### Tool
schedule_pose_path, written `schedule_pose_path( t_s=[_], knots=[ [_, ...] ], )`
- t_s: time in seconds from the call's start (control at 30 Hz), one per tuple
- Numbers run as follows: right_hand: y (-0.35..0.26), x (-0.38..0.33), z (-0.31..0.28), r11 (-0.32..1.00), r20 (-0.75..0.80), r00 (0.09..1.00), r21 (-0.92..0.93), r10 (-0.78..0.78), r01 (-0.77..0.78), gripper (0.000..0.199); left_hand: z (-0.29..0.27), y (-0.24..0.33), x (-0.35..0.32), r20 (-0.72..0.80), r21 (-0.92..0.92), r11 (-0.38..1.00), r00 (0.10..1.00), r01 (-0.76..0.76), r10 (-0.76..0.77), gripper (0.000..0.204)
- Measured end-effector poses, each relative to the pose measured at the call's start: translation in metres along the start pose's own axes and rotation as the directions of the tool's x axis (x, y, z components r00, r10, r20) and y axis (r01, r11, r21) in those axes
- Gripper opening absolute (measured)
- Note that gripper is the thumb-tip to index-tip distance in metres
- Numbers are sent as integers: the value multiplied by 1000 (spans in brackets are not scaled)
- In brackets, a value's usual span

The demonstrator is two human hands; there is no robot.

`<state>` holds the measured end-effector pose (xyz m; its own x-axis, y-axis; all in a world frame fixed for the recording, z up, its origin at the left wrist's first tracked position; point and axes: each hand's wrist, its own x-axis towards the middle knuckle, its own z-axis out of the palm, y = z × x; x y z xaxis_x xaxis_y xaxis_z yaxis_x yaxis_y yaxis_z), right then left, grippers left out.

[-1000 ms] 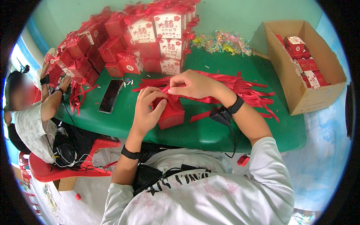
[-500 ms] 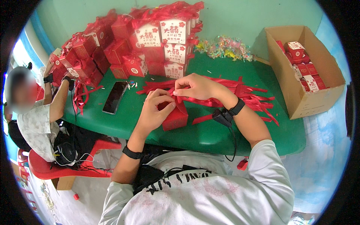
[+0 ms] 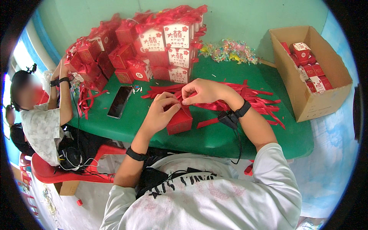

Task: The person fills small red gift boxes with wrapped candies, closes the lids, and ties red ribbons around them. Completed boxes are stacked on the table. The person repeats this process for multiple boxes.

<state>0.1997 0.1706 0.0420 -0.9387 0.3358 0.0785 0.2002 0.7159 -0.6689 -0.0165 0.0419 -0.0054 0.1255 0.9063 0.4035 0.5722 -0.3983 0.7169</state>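
A small red gift box (image 3: 180, 124) stands on the green table close in front of me. My left hand (image 3: 161, 113) is closed in a pinch at the box's top, against its left side, on a red ribbon that is mostly hidden by the fingers. From the right, my right hand (image 3: 205, 92) reaches over the box, thumb and forefinger pinched on the ribbon just above the top. Behind and to the right of the box lies a spread pile of loose red ribbons (image 3: 253, 97), partly under my right forearm.
Stacked red and white gift boxes (image 3: 178, 32) rise at the back left. A phone (image 3: 120, 101) lies left of my hands. Shredded coloured paper (image 3: 230, 51) sits by the wall. A cardboard carton (image 3: 318, 103) with boxes stands right. At far left, a co-worker (image 3: 42, 119) reaches toward the stack.
My right hand has shifted slightly right and down, its fingers more curled; my left hand stays at the box top. The co-worker's arms and head have moved.
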Motion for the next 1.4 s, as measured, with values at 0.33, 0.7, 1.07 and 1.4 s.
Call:
schedule_pose_path(
  t_s=[0.33, 0.7, 1.07, 1.4],
  knots=[
    [2, 3, 0, 994, 22, 997, 86, 72, -74, 35, 4, -5, 5, -32, -5, 999, 999, -39, 39, 15],
    [-16, -5, 1, 998, -38, 997, -10, -64, 64, 60, 5, -2, 0, -126, -96, 994, 991, -56, 44, 8],
    [-17, 4, 14, 952, -257, 919, -25, -300, 304, 46, -27, 8, -17, -315, -219, 969, 948, -115, 41, 2],
    [-29, 7, 25, 969, -210, 951, 56, -226, 243, 34, -13, 26, -19, -288, -56, 990, 952, -130, 109, 5]
  ],
)
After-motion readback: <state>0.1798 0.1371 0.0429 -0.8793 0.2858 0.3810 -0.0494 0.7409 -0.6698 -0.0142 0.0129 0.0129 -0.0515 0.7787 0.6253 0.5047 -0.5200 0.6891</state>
